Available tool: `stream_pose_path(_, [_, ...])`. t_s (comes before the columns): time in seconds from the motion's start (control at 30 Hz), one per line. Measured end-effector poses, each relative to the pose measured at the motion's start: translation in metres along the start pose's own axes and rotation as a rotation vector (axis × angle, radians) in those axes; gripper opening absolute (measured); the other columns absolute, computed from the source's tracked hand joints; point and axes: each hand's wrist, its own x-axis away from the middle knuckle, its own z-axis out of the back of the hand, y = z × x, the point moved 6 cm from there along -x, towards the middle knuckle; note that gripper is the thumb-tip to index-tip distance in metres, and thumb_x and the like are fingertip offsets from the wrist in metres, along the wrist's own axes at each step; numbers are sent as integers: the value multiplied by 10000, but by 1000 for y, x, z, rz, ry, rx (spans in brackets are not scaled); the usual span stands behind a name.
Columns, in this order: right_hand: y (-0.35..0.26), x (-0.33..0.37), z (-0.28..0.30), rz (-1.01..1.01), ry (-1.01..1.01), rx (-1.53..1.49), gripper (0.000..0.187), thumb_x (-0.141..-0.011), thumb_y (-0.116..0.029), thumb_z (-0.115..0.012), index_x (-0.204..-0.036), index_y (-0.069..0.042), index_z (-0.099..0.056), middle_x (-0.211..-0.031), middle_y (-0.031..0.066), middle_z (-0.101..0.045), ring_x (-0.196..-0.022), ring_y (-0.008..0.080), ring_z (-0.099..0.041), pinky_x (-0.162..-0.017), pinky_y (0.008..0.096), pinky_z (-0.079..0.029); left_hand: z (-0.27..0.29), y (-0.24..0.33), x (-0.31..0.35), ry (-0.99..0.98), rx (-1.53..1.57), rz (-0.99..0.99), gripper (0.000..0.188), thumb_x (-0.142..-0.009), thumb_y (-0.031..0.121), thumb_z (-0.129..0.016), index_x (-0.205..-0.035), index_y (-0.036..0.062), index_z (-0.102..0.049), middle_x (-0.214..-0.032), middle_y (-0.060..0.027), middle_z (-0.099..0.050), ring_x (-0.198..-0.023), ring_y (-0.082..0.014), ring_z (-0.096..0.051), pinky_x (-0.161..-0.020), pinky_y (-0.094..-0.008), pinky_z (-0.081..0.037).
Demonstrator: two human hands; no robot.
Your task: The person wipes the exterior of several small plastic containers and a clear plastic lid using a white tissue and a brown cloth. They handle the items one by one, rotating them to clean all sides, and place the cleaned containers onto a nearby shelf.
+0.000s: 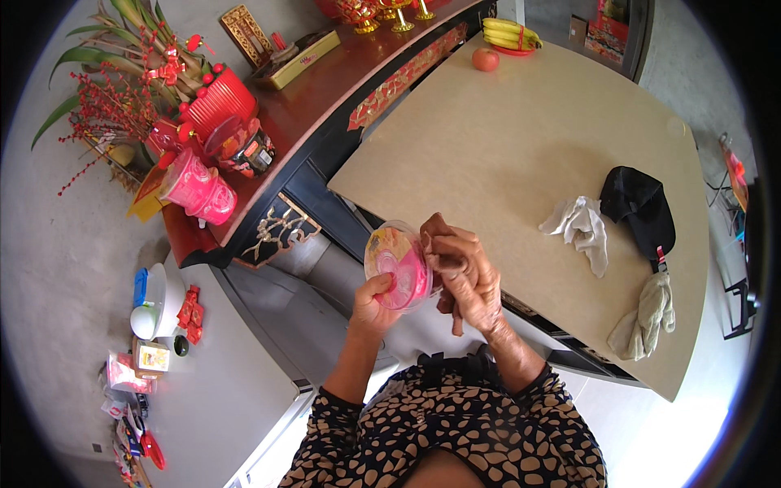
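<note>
My left hand (371, 309) grips a round pink container with a clear rim (400, 254), its thumb pressed on the pink face. The container is tilted and held up in front of my body, off the table. At its right side my right hand (470, 281) is closed around a crumpled brown cloth (434, 225), which pokes out above and below the fingers. The cloth lies close against the container's edge; whether it touches is hard to make out.
On the beige table (488, 130) lie white cloth gloves (579, 228), a black cap (639, 207), a greyish glove (647, 321), an apple (486, 59) and bananas (511, 35). A red-brown altar cabinet (305, 93) bears pink containers (199, 187) and a potted plant (215, 102). A grey surface (228, 382) holds a white bowl (169, 297).
</note>
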Motion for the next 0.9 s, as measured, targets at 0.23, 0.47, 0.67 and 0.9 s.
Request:
stream_pose_path(0.23, [-1, -26, 11, 5, -118, -65, 265, -902, -170, -554, -1101, -8, -620, -988, 83, -640, -667, 108, -582, -551, 234, -481, -13, 7, 0, -34, -380, 49, 1113, -550, 12, -764, -1481, 140, -167, -1273, -115, -506, -1213, -263, -496, -1036, -389, -403])
stream_pose_path(0.47, [9, -42, -9, -273, -486, 5, 280, -810, -122, -538, -1015, 38, -640, -864, 74, -661, -829, 136, -590, -790, 251, -463, -23, 7, 4, -183, -724, -69, 1333, -537, 34, -834, -1515, 190, 59, -1324, -133, -476, -1236, -278, -481, -1042, -396, -384])
stream_pose_path(0.67, [33, -55, -7, -348, -191, -254, 285, -928, -208, -500, -1031, 35, -608, -924, 73, -647, -855, 136, -591, -802, 253, -475, -14, 10, 4, -43, -426, 4, 1314, -555, 12, -820, -1514, 193, 61, -1328, -127, -472, -1239, -263, -477, -1022, -385, -413])
stream_pose_path(0.9, [46, -55, -9, -189, 96, -430, 361, -976, -271, -442, -1110, 43, -561, -1129, 141, -598, -1011, 205, -557, -959, 335, -424, 25, 9, 2, 120, -177, -32, 821, -702, 65, -721, -1417, 81, -316, -1277, -116, -513, -1204, -255, -512, -1028, -410, -435])
